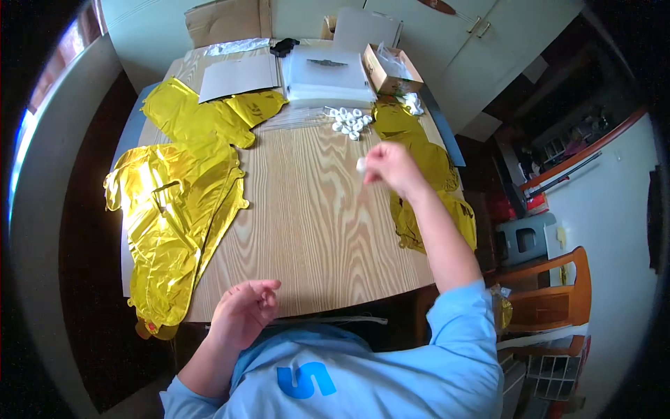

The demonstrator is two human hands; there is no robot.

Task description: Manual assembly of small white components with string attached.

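Above the right half of the wooden table (pixel 300 209), my right hand (pixel 391 166) is closed, pinching a small white roll (pixel 361 165) between thumb and fingers. Just beyond it lies a loose cluster of similar white rolls (pixel 351 123). My left hand (pixel 244 311) hovers by the table's near edge with nothing in it, the index finger stretched out and the others loosely bent. Flat gold foil balloons (pixel 171 223) cover the left side of the table. More gold foil balloons (pixel 426 160) lie along the right side, partly behind my right forearm.
At the far side lie a stack of clear plastic sleeves (pixel 324 77), grey boards (pixel 237 77) and thin clear sticks (pixel 296 119). An open cardboard box (pixel 392 70) holding plastic bags stands at the far right corner. A wooden chair (pixel 551 300) is at my right.
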